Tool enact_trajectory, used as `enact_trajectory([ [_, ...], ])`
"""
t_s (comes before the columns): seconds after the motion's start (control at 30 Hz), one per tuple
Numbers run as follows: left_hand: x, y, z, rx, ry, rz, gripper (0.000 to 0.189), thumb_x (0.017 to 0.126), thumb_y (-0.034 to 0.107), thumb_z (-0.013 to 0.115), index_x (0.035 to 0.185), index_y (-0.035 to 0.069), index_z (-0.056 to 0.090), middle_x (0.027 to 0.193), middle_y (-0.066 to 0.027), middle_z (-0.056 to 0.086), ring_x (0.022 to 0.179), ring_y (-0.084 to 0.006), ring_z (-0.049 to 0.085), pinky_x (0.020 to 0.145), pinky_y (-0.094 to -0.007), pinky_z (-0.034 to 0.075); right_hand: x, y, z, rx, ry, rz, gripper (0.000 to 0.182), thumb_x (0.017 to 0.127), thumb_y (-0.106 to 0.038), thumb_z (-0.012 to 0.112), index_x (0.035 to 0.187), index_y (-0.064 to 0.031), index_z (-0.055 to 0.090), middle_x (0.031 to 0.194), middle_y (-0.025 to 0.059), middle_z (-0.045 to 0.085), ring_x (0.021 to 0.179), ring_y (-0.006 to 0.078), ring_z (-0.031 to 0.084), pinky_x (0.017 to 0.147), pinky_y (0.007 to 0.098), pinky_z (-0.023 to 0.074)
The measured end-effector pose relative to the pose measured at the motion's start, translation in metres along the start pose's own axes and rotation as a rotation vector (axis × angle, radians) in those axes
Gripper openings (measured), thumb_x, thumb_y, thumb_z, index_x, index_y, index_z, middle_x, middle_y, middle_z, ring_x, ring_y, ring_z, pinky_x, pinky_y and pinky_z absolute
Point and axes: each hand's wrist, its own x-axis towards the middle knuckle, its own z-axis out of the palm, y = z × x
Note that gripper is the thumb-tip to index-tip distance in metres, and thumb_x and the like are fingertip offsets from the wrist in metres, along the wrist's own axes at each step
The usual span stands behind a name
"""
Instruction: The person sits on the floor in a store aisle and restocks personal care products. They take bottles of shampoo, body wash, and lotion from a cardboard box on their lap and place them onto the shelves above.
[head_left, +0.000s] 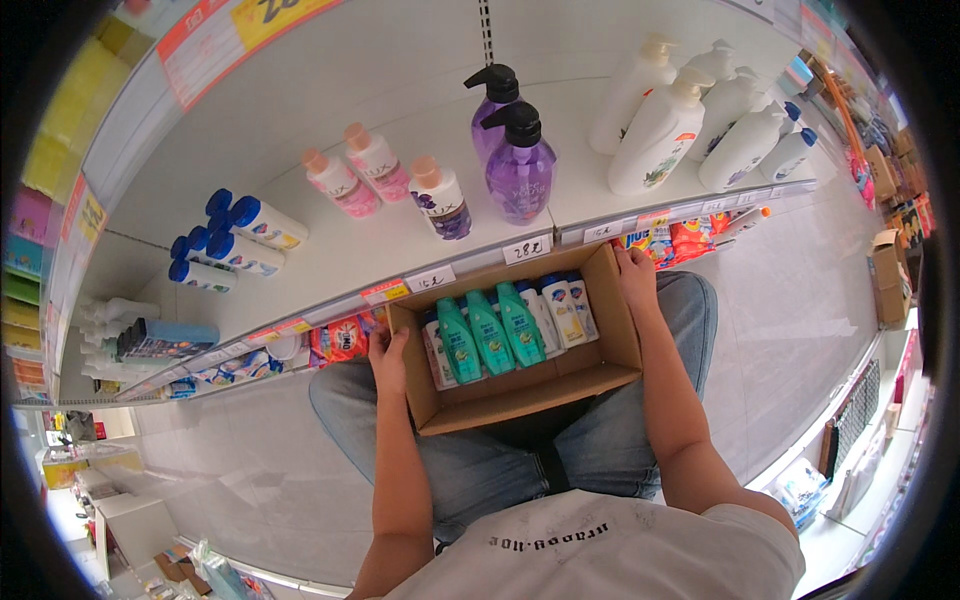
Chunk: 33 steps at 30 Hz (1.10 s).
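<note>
An open cardboard box (517, 405) rests at my lap, against the front of a white store shelf (352, 259). My left hand (388, 358) grips its left side, and my right hand (634, 274) grips its right side near the far corner. Inside stand several green shampoo bottles (491, 334), with white bottles with blue caps (562, 307) to their right. A pinkish-white bottle (437, 352) is partly hidden at the left end. The near part of the box shows bare cardboard.
On the shelf stand white bottles with blue caps (247, 251), Lux bottles (442, 202), purple pump bottles (521, 176) and white pump bottles (656, 135). Price tags (527, 249) line its edge. Detergent bags (341, 339) sit on a lower level. Another cardboard box (889, 277) stands at right.
</note>
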Motion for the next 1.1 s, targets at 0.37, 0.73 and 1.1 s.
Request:
enact_trajectory([
  [0.37, -0.002, 0.002, 0.002, -0.059, -0.001, 0.029, 0.031, 0.084, 0.016, 0.069, 0.107, 0.000, 0.057, 0.097, -0.0048, 0.060, 0.088, -0.0134, 0.054, 0.080, -0.0267, 0.043, -0.007, -0.016, -0.002, -0.026, -0.010, -0.009, 0.036, 0.091, -0.027, 0.060, 0.069, 0.0010, 0.054, 0.059, 0.0059, 0.052, 0.059, 0.0121, 0.046, 0.056, 0.0331, 0.0399],
  [0.73, -0.002, 0.002, 0.002, -0.010, 0.000, 0.020, 0.027, 0.084, 0.017, 0.069, 0.103, 0.002, 0.057, 0.096, -0.0042, 0.061, 0.087, -0.0131, 0.054, 0.080, -0.0270, 0.043, -0.001, -0.005, -0.002, -0.043, -0.006, -0.045, 0.033, 0.092, -0.024, 0.060, 0.069, 0.0000, 0.057, 0.061, 0.0017, 0.054, 0.059, 0.0090, 0.046, 0.054, 0.0293, 0.0378],
  [1.1, 0.000, -0.006, -0.002, -0.023, -0.006, 0.022, 0.028, 0.084, 0.016, 0.068, 0.106, 0.001, 0.058, 0.097, -0.0051, 0.061, 0.088, -0.0140, 0.055, 0.080, -0.0280, 0.043, -0.031, -0.058, -0.001, -0.394, 0.154, -0.409, 0.034, 0.092, -0.028, 0.060, 0.072, -0.0008, 0.055, 0.060, 0.0133, 0.057, 0.053, 0.0280, 0.054, 0.054, 0.0399, 0.0425],
])
